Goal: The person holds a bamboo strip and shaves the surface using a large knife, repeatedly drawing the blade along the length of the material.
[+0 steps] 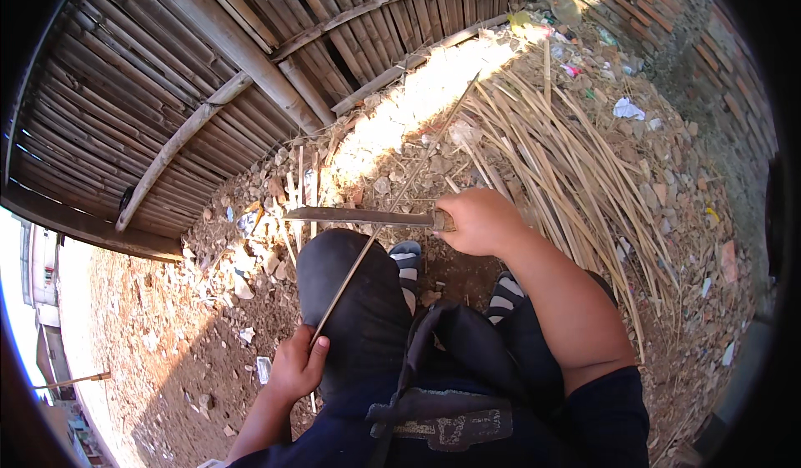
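Bamboo fencing (209, 76) fills the far left of the view, its slats and crossbars bowing with the lens, and a brick wall (701, 59) closes the far right. Between them lies stony ground (692, 218) littered with rubble and scraps, and on it, right of centre, a broad heap of pale split strips (567, 159) fans away from the person. The person sits or crouches low, dark trousers covering the left knee (355, 301), with striped sandals (407, 261) showing just beyond. The right hand (477, 222) is wrapped tight round the handle of a long knife (359, 215), whose blade lies level and points left across the scene, just beyond the knee. The left hand (298, 364), near and to the left, pinches the near end of a thin bamboo sliver (392, 205) with thumb and fingers closed on it; the sliver runs over the knee, meets the blade about midway and reaches on toward the sunlit patch by the fence. Whether the edge is actually biting into the sliver or only resting against it is hard to make out from this view. Judging by the heap on the right, many strips appear already split or trimmed, while the one in hand looks only part worked, most of its length lying beyond the blade. Small pale chips (242, 268) lie scattered on the ground left of the knee.
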Action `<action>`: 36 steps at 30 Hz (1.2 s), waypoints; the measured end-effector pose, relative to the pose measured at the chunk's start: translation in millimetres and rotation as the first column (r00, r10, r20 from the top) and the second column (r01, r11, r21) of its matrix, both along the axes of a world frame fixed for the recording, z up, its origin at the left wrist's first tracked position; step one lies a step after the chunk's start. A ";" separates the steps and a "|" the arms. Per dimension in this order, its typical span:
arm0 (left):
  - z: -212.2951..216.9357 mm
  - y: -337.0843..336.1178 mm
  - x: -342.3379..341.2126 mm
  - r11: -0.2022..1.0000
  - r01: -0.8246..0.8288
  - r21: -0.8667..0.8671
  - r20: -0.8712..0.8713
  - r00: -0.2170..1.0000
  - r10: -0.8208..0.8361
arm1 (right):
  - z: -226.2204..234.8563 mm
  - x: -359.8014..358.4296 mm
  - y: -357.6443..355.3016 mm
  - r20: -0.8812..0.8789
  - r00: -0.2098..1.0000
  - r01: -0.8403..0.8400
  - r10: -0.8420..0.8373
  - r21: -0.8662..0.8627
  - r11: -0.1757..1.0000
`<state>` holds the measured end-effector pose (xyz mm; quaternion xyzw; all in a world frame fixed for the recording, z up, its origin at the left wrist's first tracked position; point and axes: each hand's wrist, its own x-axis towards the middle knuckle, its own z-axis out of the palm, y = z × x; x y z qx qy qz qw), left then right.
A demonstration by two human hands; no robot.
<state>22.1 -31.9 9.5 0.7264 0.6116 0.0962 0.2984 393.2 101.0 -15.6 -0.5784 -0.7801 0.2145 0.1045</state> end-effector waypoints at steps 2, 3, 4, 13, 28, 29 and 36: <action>-3.6 5.6 -4.8 0.999 0.000 -0.033 -0.011 1.000 0.000 | -2.7 3.2 1.3 0.017 1.000 -0.022 0.023 -0.014 1.000; -5.1 7.9 -7.1 0.998 -0.004 -0.063 -0.023 1.000 0.002 | -12.1 9.3 7.6 -0.052 0.998 0.022 -0.024 -0.038 0.999; -5.6 8.9 -8.0 0.998 0.003 -0.065 -0.020 1.000 -0.004 | -20.7 15.7 12.4 -0.117 0.990 0.069 -0.076 -0.065 0.996; -12.4 17.4 -25.2 0.994 0.076 -0.074 0.031 0.997 -0.074 | 9.3 4.9 14.4 0.040 0.995 0.093 -0.086 -0.207 0.974; -14.9 38.8 -34.7 0.923 0.072 -0.379 0.249 0.968 0.027 | -56.3 46.3 32.0 -0.174 0.879 0.414 -0.444 -0.182 0.892; -13.2 35.4 -33.2 0.949 0.094 -0.301 0.239 0.971 -0.020 | -47.0 35.1 27.3 -0.120 0.890 0.432 -0.440 -0.085 0.898; -11.7 28.1 -17.6 0.987 0.125 -0.101 0.049 0.991 -0.121 | -39.5 33.4 30.7 -0.145 0.928 0.318 -0.342 -0.167 0.933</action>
